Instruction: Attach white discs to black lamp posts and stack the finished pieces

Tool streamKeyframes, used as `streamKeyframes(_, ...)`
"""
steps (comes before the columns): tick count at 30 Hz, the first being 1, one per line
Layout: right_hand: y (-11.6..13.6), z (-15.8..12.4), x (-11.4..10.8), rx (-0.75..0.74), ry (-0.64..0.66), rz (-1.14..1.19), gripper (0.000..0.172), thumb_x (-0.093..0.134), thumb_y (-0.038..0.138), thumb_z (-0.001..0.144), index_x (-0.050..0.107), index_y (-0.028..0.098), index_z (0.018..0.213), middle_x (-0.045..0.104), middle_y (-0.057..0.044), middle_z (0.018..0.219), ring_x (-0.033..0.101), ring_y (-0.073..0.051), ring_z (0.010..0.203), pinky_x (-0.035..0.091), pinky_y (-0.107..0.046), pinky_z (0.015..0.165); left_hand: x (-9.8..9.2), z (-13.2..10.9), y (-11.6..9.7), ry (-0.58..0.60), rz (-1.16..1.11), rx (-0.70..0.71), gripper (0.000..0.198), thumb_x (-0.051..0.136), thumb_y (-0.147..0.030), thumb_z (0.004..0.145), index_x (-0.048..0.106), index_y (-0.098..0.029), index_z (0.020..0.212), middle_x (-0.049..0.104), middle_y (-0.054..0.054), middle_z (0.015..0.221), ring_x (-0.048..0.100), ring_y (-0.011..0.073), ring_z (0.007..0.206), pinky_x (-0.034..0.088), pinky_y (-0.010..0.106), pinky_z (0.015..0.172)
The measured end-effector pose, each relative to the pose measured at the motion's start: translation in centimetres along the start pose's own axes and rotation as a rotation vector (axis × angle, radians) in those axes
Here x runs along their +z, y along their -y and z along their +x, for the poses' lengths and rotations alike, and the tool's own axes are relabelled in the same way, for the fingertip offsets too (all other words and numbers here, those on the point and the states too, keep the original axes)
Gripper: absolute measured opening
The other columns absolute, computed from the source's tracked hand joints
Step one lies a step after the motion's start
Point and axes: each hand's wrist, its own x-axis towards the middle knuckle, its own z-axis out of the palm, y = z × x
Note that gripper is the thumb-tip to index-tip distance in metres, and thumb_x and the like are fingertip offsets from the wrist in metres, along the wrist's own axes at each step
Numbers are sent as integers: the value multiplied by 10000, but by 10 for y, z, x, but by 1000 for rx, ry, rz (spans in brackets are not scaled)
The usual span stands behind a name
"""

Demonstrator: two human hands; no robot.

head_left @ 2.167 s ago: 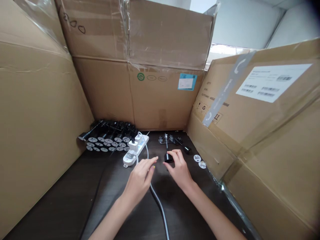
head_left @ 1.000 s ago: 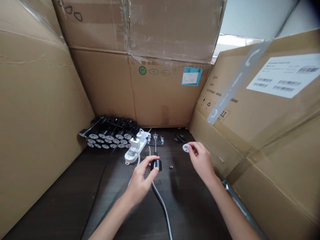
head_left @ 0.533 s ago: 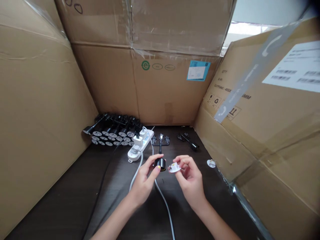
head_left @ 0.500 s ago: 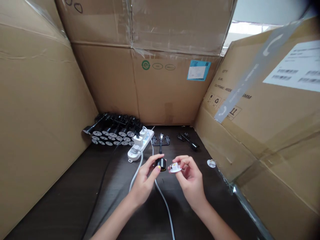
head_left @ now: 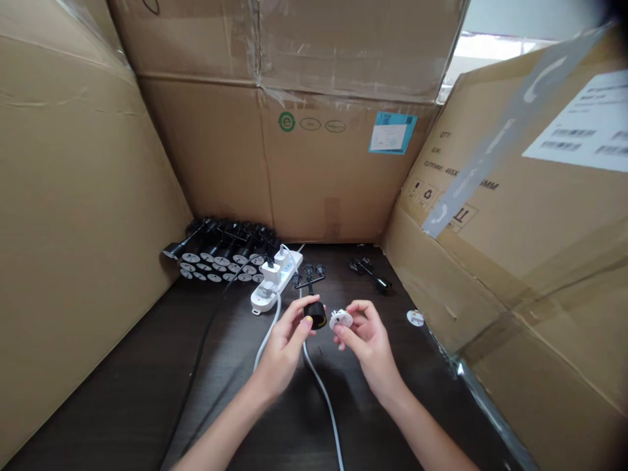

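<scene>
My left hand (head_left: 283,341) pinches a small black lamp head (head_left: 316,313) on a thin black stem whose far end carries a few little clips (head_left: 309,273). My right hand (head_left: 369,337) holds a small white round disc (head_left: 340,319) between thumb and fingers, right beside the open face of the black head. Both hands hover just above the dark table (head_left: 122,379) near its middle.
Tall cardboard boxes (head_left: 314,163) wall in the table on three sides. A white power strip (head_left: 275,282) with plugs and a white cable (head_left: 321,392) lies behind my left hand. Several finished black lamps (head_left: 218,252) lie at the back left. Another black part (head_left: 370,275) and a white disc (head_left: 415,318) lie to the right.
My right hand picked a white disc from the right and carried it to the black head in my left hand. The head has tilted toward the disc.
</scene>
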Motion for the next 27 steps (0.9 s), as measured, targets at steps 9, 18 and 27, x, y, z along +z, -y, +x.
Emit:
streamKeyframes(9,2,-5,1,-3,25,-120,152,571,287,802,509,186,897,612,-9,725,547,-99,551,427,-198,492,-1,2,3,-5,11,-4,338,415,-322,888,478,-231,1208,564,48,1163,528,195,1034,468,273,793)
streamKeyframes(18,-2,-8,5,23,85,-188,169,540,270,822,409,194,749,470,61,608,417,-63,477,327,-174,458,-1,1,1,50,31,-20,376,433,-271,881,462,-242,1254,528,23,1242,493,194,1108,407,287,920)
streamKeyframes(27,-6,-2,-1,-106,16,-405,140,548,278,826,500,178,741,461,17,710,430,-109,633,346,-215,567,-2,0,-4,96,71,-5,361,416,-255,893,478,-265,1249,496,-4,1283,426,164,1194,311,257,1011)
